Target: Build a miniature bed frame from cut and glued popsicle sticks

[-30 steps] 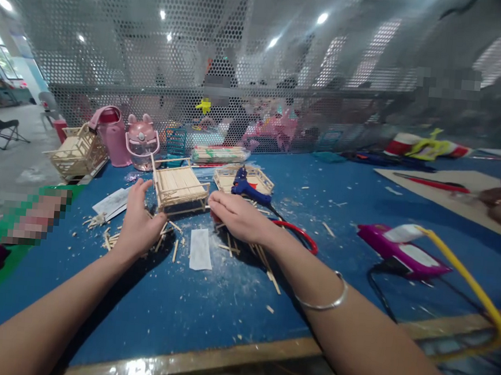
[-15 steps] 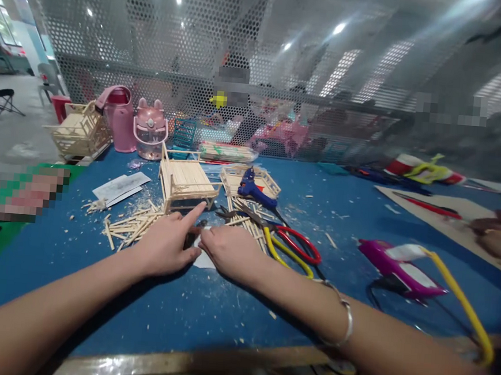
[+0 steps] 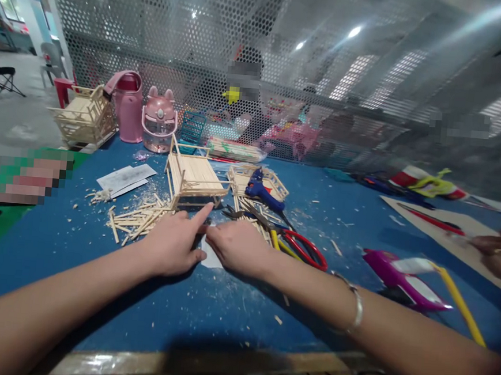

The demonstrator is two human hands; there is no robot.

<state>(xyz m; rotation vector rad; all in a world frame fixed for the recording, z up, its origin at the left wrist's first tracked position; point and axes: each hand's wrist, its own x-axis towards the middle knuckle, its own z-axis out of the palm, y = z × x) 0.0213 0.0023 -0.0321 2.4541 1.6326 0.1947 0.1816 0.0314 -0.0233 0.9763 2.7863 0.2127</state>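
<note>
My left hand (image 3: 176, 240) rests on the table at the left edge of a small white paper (image 3: 211, 256), its index finger and thumb stretched out. My right hand (image 3: 241, 247) is closed, with curled fingers over the paper's right side; what it grips is hidden. A small dark piece (image 3: 204, 229) shows between the two hands, too covered to name. Just beyond my left fingertip stands a miniature bed made of thin wooden sticks (image 3: 199, 175). Loose sticks (image 3: 137, 222) lie left of my left hand. Pliers with red and yellow handles (image 3: 310, 250) lie right of my right hand.
A blue glue gun (image 3: 264, 191) lies on a small stick tray (image 3: 238, 178). A purple-and-white glue gun (image 3: 408, 281) is at the right. Behind stand a pink flask (image 3: 128, 111), a pink-lidded bottle (image 3: 159, 122) and another stick model (image 3: 83, 113). Another person's hand (image 3: 499, 253) is at far right.
The whole view has shifted slightly, so things appear a little further right. Both my hands keep nearly the same pose and place on the paper.
</note>
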